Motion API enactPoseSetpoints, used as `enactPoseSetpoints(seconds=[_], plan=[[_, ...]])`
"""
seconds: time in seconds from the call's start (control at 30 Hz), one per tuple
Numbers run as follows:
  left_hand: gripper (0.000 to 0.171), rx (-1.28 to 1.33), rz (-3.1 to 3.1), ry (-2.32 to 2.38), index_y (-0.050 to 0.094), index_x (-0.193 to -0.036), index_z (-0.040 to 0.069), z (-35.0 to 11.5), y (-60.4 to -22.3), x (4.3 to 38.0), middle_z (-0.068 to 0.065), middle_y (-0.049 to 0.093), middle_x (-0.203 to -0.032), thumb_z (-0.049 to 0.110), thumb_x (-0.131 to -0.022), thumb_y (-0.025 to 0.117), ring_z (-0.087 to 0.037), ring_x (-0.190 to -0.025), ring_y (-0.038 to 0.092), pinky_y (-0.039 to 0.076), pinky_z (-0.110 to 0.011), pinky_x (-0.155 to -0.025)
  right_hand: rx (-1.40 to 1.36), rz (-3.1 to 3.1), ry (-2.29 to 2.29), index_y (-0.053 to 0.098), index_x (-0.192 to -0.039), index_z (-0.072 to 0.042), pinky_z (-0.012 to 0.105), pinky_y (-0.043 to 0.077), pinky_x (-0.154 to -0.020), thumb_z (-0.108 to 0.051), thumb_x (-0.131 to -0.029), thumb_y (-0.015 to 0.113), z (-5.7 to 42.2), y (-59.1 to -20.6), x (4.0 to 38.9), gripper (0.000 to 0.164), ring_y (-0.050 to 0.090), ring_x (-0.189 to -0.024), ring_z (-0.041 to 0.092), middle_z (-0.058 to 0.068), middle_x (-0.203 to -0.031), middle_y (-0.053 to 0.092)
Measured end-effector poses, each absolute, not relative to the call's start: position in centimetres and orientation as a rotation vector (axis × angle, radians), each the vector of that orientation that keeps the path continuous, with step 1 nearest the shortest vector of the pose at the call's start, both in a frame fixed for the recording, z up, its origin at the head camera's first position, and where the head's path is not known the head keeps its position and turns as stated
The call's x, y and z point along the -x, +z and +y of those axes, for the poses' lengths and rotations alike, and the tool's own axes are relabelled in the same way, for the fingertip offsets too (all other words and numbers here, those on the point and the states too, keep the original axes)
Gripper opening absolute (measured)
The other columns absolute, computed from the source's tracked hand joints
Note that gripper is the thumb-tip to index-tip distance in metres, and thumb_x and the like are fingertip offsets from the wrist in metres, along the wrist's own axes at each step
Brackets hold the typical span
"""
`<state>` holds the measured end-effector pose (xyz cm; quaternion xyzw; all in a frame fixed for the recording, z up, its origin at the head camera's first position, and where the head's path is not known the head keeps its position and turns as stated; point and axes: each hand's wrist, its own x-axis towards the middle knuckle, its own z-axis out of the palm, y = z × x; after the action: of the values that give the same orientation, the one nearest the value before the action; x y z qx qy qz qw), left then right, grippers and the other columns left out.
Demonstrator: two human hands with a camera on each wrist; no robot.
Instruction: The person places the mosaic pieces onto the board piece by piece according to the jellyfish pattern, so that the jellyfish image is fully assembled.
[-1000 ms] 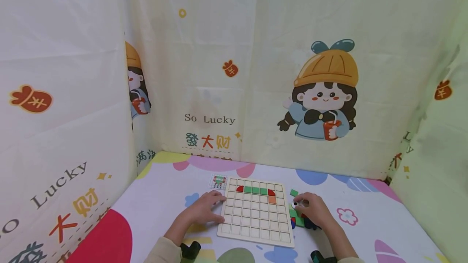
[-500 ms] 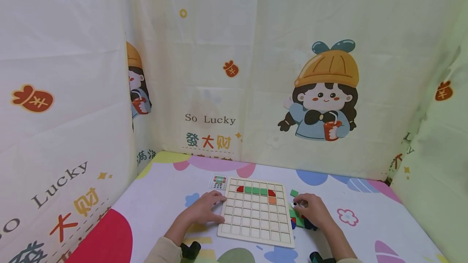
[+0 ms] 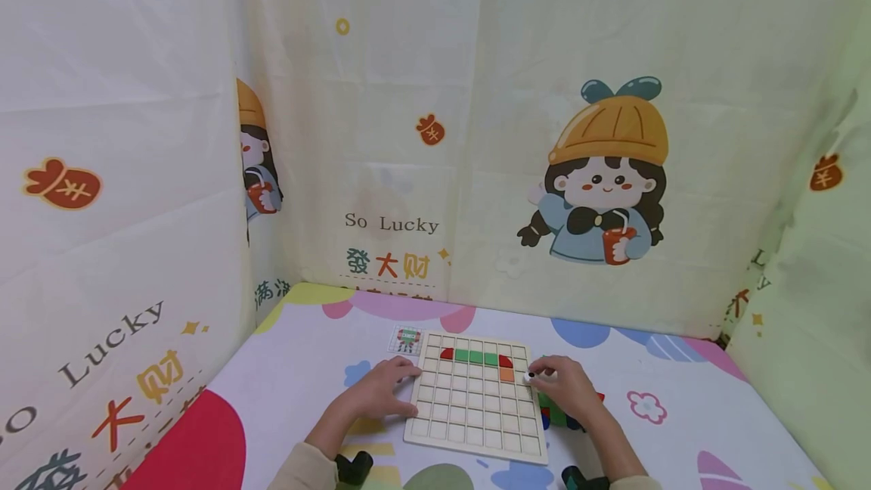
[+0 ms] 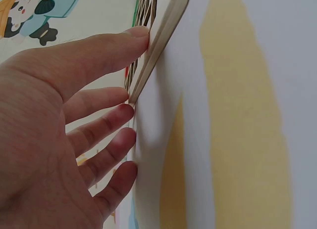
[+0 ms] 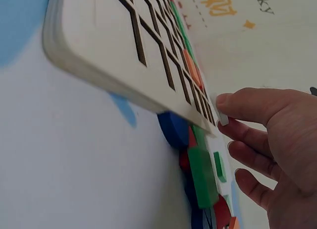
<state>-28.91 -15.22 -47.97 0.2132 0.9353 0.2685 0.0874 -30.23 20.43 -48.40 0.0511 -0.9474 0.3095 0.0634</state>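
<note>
A wooden grid board [image 3: 469, 399] lies on the table. Its upper part carries a row of green square tiles [image 3: 476, 357] between two red curved pieces, with an orange square [image 3: 506, 374] below the right one. My left hand [image 3: 374, 390] touches the board's left edge, thumb and fingers spread and fairly straight. Between thumb and index finger, my right hand [image 3: 568, 386] pinches a small white tile with a black dot [image 3: 528, 377], just over the board's right edge. The right wrist view shows that white tile [image 5: 224, 117] edge-on.
Loose green [image 5: 202, 177], blue [image 5: 173, 130] and red pieces are heaped beside the board's right side, partly behind my right hand. A small pattern card [image 3: 406, 339] with a robot figure lies at the board's upper left. Printed cloth walls [image 3: 381, 134] stand around the table.
My right hand has moved left with the white tile, from the loose pieces to the board's right edge. The left hand stays at the board's left edge.
</note>
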Motion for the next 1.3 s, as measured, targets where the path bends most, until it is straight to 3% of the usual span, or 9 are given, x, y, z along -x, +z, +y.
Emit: enactPoseSetpoints(seconds=[0.2, 0.4, 0.7, 0.93, 1.1, 1.3], plan=[[0.066, -0.632, 2.783, 0.803, 0.057, -0.134, 0.015, -15.2, -48.0, 28.9, -0.01, 0.048, -0.14, 0.038, -0.076, 0.08, -0.034, -0.129, 0.043, 0.039, -0.056, -0.106, -0.194, -2.874, 0.963, 0.073, -0.092, -0.019, 0.03, 0.049, -0.073, -0.017, -0.081, 0.077, 18.7, -48.3, 30.3, 0.012, 0.054, -0.088, 0.015, -0.004, -0.093, 0.067], [0.066, -0.636, 2.781, 0.813, 0.057, -0.134, 0.015, -15.3, -48.0, 28.8, -0.011, 0.048, -0.14, 0.038, -0.076, 0.08, -0.034, -0.129, 0.044, 0.039, -0.055, -0.106, -0.202, -2.858, 1.015, 0.073, -0.091, -0.017, 0.03, 0.05, -0.074, -0.013, -0.081, 0.077, 17.5, -48.6, 30.5, 0.011, 0.052, -0.087, 0.015, -0.003, -0.09, 0.065], [0.066, -0.641, 2.786, 0.816, 0.057, -0.134, 0.015, -15.3, -48.1, 28.8, -0.01, 0.048, -0.14, 0.038, -0.077, 0.08, -0.034, -0.129, 0.043, 0.039, -0.055, -0.106, -0.268, -2.815, 0.963, 0.073, -0.089, -0.02, 0.049, 0.05, -0.094, -0.01, -0.082, 0.075, 16.9, -49.0, 30.9, 0.012, 0.057, -0.106, 0.024, 0.0, -0.105, 0.069], [0.067, -0.628, 2.786, 0.817, 0.057, -0.134, 0.015, -15.3, -48.0, 28.8, -0.011, 0.048, -0.141, 0.038, -0.077, 0.08, -0.034, -0.131, 0.043, 0.038, -0.055, -0.107, -0.235, -2.816, 0.937, 0.073, -0.099, -0.012, 0.03, 0.051, -0.074, -0.019, -0.079, 0.079, 16.8, -48.9, 31.0, 0.022, 0.053, -0.085, 0.015, -0.002, -0.087, 0.062], [0.066, -0.631, 2.791, 0.806, 0.057, -0.134, 0.015, -15.3, -48.0, 28.8, -0.011, 0.048, -0.141, 0.038, -0.076, 0.08, -0.034, -0.13, 0.043, 0.038, -0.055, -0.107, -0.256, -2.83, 0.951, 0.075, -0.094, -0.015, 0.03, 0.05, -0.074, -0.015, -0.081, 0.077, 16.6, -48.9, 31.0, 0.013, 0.053, -0.086, 0.015, -0.003, -0.09, 0.065], [0.066, -0.623, 2.793, 0.811, 0.057, -0.134, 0.015, -15.3, -48.0, 28.8, -0.01, 0.048, -0.141, 0.038, -0.077, 0.08, -0.033, -0.13, 0.043, 0.038, -0.055, -0.107, -0.249, -2.82, 0.97, 0.076, -0.096, -0.016, 0.032, 0.051, -0.077, -0.016, -0.081, 0.077, 16.3, -48.8, 31.0, 0.015, 0.055, -0.089, 0.015, -0.002, -0.097, 0.068]])
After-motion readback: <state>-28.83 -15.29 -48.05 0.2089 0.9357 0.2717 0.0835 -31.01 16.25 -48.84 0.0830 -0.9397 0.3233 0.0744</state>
